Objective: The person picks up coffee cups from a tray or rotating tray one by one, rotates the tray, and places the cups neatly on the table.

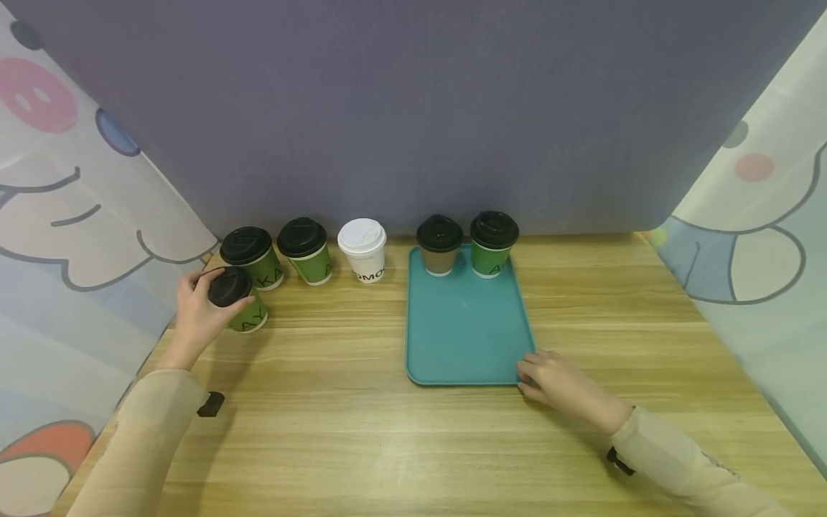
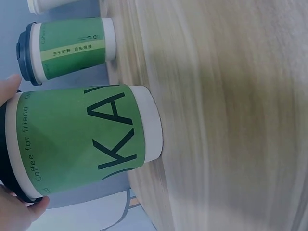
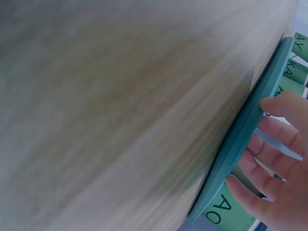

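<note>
My left hand [image 1: 199, 310] grips a green paper coffee cup [image 1: 250, 318] by its black lid, thumb on the near side and fingers on the far side. The cup stands upright on the table at the left; close up in the left wrist view, the coffee cup [image 2: 82, 139] shows large dark letters. Right behind it stands another green cup [image 1: 265, 271] with a black lid. My right hand [image 1: 561, 382] rests its fingertips on the near right corner of a teal tray [image 1: 465, 323]. In the right wrist view its fingers lie along the tray's rim [image 3: 236, 139].
At the tray's far end stand a brown cup [image 1: 439, 260] and a green cup [image 1: 489, 260], both black-lidded. Left of the tray are a white cup [image 1: 368, 267] and a further green cup [image 1: 313, 266]. A grey partition [image 1: 426, 122] borders the table's back; patterned curtains hang either side.
</note>
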Motion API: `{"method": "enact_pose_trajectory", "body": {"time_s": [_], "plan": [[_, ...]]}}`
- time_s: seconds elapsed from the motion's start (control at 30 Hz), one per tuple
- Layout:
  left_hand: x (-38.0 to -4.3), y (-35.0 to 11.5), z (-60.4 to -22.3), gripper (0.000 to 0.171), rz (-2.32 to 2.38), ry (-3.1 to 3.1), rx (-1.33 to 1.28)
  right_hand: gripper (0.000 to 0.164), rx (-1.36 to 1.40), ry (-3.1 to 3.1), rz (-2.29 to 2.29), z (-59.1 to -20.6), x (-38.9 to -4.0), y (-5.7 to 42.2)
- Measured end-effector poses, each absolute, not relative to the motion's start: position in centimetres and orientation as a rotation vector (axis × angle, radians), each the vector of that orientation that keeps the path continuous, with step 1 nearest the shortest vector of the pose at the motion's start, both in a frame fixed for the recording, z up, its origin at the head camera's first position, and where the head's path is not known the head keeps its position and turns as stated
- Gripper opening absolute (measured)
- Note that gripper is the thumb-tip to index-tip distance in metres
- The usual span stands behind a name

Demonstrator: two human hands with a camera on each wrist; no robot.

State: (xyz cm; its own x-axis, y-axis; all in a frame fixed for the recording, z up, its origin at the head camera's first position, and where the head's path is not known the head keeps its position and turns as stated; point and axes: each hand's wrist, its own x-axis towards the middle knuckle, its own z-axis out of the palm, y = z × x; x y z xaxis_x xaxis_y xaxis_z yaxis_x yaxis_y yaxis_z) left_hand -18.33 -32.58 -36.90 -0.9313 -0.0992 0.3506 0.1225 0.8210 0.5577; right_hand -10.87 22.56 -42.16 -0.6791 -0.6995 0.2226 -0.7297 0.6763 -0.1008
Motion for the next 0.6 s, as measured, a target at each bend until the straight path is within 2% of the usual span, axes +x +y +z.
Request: {"method": "enact_pose_trajectory", "body": {"time_s": [0.6], "plan": [[-18.6, -32.98, -37.54, 0.072, -0.853, -2.647, -0.041, 0.024, 1.183, -2.706, 0.286, -42.34, -11.0, 22.61]]}}
